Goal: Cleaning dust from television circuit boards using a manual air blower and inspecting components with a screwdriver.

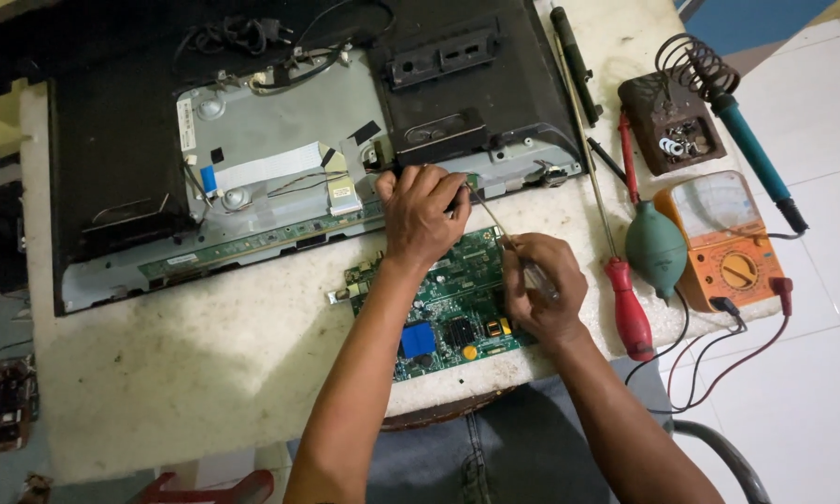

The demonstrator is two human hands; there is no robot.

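Across the upper half of the frame lies an opened flat-screen television (280,159), face down on the pale tabletop (186,345), its back cover off and its metal chassis and white ribbon cables bare. Below it, at centre frame, sits a green circuit board (448,313), flat on the tabletop just beside the television's lower edge. To the right are an orange multimeter (730,245) with trailing leads, a green rubber blower bulb (655,245), a red-handled screwdriver (630,313) and, at upper right, a soldering iron (751,154) in its coil stand. The person's left hand (423,217) rests at the board's upper edge, fingers curled down together on something small there; what they pinch I cannot tell. The right hand (543,291) is closed around a slim clear-handled tool (513,247), its thin shaft slanting up and left toward the left hand's fingertips. Work this fine seems best done slowly, I judge: wrists braced on the tabletop, the tip kept steady and clear of neighbouring components.
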